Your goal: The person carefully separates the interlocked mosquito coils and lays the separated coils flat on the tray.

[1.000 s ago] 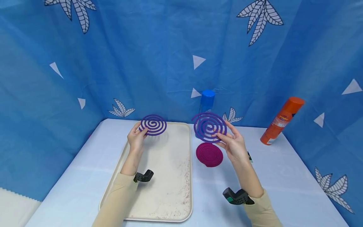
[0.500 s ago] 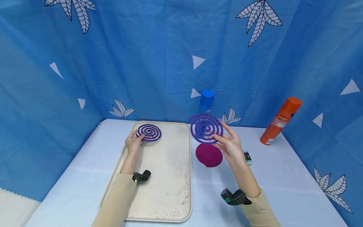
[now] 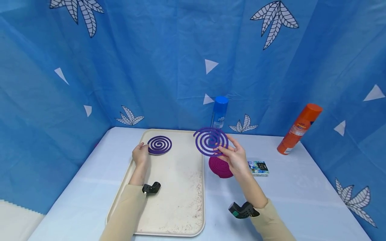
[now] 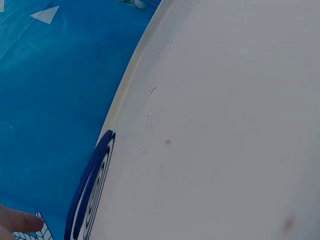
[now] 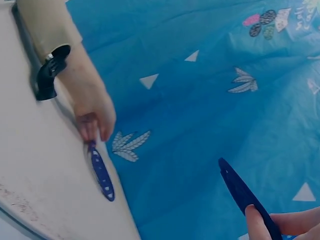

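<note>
A purple mosquito coil (image 3: 159,145) is low over the far left of the beige tray (image 3: 178,201). My left hand (image 3: 140,155) pinches it at its left edge; in the right wrist view that hand's fingertips meet the coil's end. My right hand (image 3: 236,159) holds up a second purple mosquito coil (image 3: 211,142), thumb on its near face and other fingers behind. This coil is tilted toward the head camera and partly overlaps a magenta coil (image 3: 220,167) lying on the table right of the tray.
A blue-capped spray can (image 3: 221,107) stands behind the raised coil. Farther right is an orange spray can (image 3: 298,129). A small patterned box (image 3: 259,168) lies on the table (image 3: 301,201) beside my right forearm. Blue curtains (image 3: 181,67) surround the table.
My left hand has lowered its coil down to the tray, and its thumb has slid off the top face to the edge. My right hand has moved left with its coil, uncovering the small box.
</note>
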`<state>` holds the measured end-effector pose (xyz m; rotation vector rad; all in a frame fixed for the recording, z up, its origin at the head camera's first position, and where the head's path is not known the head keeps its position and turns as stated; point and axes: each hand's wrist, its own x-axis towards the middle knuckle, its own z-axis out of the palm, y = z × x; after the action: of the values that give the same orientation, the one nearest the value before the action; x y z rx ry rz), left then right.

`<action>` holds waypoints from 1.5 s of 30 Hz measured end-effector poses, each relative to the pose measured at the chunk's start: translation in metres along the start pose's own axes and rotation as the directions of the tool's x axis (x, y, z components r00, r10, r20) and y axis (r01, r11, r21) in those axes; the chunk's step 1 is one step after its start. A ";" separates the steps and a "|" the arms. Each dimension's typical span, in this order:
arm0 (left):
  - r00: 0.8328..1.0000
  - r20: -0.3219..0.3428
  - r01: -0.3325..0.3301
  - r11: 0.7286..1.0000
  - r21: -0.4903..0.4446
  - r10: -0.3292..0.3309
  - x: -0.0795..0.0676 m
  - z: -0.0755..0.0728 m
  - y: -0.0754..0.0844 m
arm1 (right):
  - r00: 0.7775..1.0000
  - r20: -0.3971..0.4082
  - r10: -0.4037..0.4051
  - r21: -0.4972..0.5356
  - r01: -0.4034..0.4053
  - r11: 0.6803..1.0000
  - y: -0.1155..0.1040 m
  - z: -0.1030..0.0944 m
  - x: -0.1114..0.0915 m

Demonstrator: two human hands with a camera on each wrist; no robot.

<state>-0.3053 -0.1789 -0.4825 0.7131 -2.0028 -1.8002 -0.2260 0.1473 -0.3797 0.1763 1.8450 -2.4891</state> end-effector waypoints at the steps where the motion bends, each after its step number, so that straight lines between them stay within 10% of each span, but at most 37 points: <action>1: 1.000 -0.005 0.003 1.000 -0.008 -0.003 0.000 0.000 0.000 | 1.000 -0.008 0.004 -0.006 -0.004 1.000 0.004 0.001 0.003; 15: 0.994 -0.070 -0.091 0.982 -0.164 0.081 -0.003 0.006 0.001 | 0.989 -0.137 0.052 0.020 -0.050 0.999 0.071 0.042 0.063; 25: 0.963 0.096 -0.191 0.888 -0.417 0.252 -0.007 0.017 0.008 | 0.985 -0.154 0.082 -0.005 -0.084 0.996 0.104 0.064 0.101; 45: 0.940 0.171 -0.182 0.857 -0.482 0.296 -0.006 0.019 0.006 | 0.994 -0.055 0.091 -0.164 -0.099 0.981 0.106 0.069 0.107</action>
<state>-0.3118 -0.1595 -0.4782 0.0938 -1.5980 -2.1633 -0.3261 0.0546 -0.4728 0.3121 2.0004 -2.2746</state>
